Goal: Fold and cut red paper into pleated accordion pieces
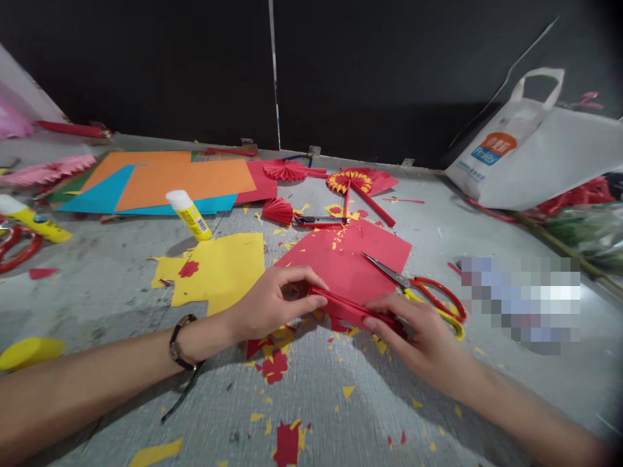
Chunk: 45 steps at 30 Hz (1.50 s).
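Red paper sheet (348, 266) being pleated at its near edge on the grey worktop (316, 402).
The folded edge is pinched by the left hand (272, 301) between thumb and fingers; the right hand (413, 331) is pressed flat on the same fold, its grip closed on the paper. Scissors (423, 292) lie just beside the right hand, on the sheet's right corner. A glue stick (189, 214) and yellow paper (219, 269) are seen further left, with scraps scattered around.

Reds and yellows we see across a grey table (487, 220)

We note red paper (350, 259), a yellow sheet (224, 269), orange card (185, 181) over blue card (104, 191), red-and-yellow-handled scissors (433, 298), and a white bag (535, 162).
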### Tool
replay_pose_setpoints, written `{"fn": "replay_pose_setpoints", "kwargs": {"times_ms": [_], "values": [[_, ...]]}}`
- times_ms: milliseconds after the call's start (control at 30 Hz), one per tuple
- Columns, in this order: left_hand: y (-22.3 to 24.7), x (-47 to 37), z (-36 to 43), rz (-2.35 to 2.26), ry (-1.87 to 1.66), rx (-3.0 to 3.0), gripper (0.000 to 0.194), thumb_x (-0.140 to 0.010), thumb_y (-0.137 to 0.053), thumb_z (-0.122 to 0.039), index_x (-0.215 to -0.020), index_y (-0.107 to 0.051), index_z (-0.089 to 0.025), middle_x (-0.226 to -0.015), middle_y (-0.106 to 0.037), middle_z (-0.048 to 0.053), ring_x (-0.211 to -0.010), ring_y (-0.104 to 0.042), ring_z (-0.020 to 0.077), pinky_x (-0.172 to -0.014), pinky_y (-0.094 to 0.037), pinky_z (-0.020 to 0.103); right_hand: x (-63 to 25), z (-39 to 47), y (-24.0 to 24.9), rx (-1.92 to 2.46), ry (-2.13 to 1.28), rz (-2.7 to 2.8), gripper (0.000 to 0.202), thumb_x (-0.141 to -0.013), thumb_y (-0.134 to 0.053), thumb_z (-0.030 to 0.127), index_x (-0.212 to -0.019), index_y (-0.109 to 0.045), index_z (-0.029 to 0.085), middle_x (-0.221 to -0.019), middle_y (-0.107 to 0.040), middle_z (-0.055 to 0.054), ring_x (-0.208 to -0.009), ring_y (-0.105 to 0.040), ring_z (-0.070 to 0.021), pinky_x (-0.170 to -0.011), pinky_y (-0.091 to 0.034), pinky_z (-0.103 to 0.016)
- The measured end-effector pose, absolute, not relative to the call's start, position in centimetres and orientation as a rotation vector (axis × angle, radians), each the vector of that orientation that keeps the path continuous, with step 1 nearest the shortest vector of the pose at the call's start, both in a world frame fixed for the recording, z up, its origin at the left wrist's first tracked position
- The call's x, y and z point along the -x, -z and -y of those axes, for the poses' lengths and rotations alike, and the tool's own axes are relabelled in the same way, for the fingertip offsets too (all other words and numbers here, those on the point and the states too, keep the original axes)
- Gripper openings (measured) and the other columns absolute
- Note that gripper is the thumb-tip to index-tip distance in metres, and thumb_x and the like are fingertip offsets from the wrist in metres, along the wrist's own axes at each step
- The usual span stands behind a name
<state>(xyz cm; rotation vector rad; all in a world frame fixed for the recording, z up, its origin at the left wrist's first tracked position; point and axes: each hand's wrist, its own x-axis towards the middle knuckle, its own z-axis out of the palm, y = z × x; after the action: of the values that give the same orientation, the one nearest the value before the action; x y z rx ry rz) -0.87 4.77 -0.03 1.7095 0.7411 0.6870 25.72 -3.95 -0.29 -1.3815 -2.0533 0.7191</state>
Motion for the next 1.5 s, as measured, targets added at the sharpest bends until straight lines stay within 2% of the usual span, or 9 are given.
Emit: {"fn": "replay_pose_setpoints", "kwargs": {"times_ms": [267, 467, 667, 833, 1067, 1500], "values": [[0.26, 0.94, -5.21, -0.751, -0.641, -1.599, 0.021, -0.087, -0.078, -0.035, -0.093, -0.073, -0.015, -0.076, -0.067, 0.0, -0.067, -0.06, 0.0115, -0.063, -0.049, 0.022, -25.3, 4.06, 0.07, 1.395, -0.746, 1.972, 0.017, -0.104, -0.058, 0.033, -0.1, -0.072, 0.024, -0.086, -0.076, 0.0, -0.073, -0.066, -0.0155, -0.065, -0.049, -0.027], [0.26, 0.92, -5.3, -0.756, -0.652, -1.594, 0.017, -0.085, -0.079, -0.031, -0.091, -0.073, -0.016, -0.08, -0.071, 0.0, -0.071, -0.063, 0.0123, -0.066, -0.05, 0.022, -25.11, 4.02, 0.07, 1.405, -0.773, 1.953, 0.018, -0.103, -0.06, 0.035, -0.096, -0.072, 0.023, -0.079, -0.074, 0.0, -0.068, -0.064, -0.0159, -0.061, -0.047, -0.028], [0.34, 0.94, -5.29, -0.73, -0.618, -1.592, 0.024, -0.087, -0.081, -0.037, -0.092, -0.073, -0.015, -0.078, -0.072, 0.002, -0.072, -0.065, 0.0145, -0.067, -0.052, 0.025, -25.16, 4.35, 0.18, 1.389, -0.727, 1.934, 0.018, -0.104, -0.061, 0.036, -0.097, -0.073, 0.025, -0.086, -0.077, -0.001, -0.074, -0.069, -0.0181, -0.064, -0.051, -0.029], [0.1, 0.9, -5.33, -0.721, -0.585, -1.606, 0.025, -0.089, -0.077, -0.039, -0.087, -0.072, -0.015, -0.077, -0.07, 0.002, -0.071, -0.062, 0.0135, -0.066, -0.049, 0.024, -25.34, 4.42, 0.4, 1.384, -0.677, 1.934, 0.017, -0.103, -0.062, 0.038, -0.098, -0.072, 0.026, -0.089, -0.077, -0.001, -0.077, -0.069, -0.0175, -0.067, -0.052, -0.028], [-0.06, 0.88, -5.35, -0.752, -0.594, -1.64, 0.024, -0.088, -0.076, -0.037, -0.079, -0.07, -0.015, -0.068, -0.059, -0.003, -0.064, -0.05, 0.0099, -0.059, -0.04, 0.021, -25.11, 4.25, 0.37, 1.392, -0.744, 1.936, 0.016, -0.102, -0.063, 0.036, -0.095, -0.071, 0.025, -0.079, -0.072, 0.002, -0.069, -0.063, -0.0142, -0.063, -0.048, -0.026], [-0.43, 0.95, -5.01, -0.751, -0.585, -1.716, 0.022, -0.086, -0.078, -0.035, -0.077, -0.069, -0.016, -0.066, -0.062, -0.003, -0.06, -0.052, 0.0097, -0.055, -0.04, 0.02, -25.26, 4.02, 0.4, 1.452, -0.993, 1.812, 0.03, -0.104, -0.058, 0.045, -0.094, -0.074, 0.023, -0.084, -0.073, -0.002, -0.073, -0.063, -0.017, -0.063, -0.048, -0.028]]}}
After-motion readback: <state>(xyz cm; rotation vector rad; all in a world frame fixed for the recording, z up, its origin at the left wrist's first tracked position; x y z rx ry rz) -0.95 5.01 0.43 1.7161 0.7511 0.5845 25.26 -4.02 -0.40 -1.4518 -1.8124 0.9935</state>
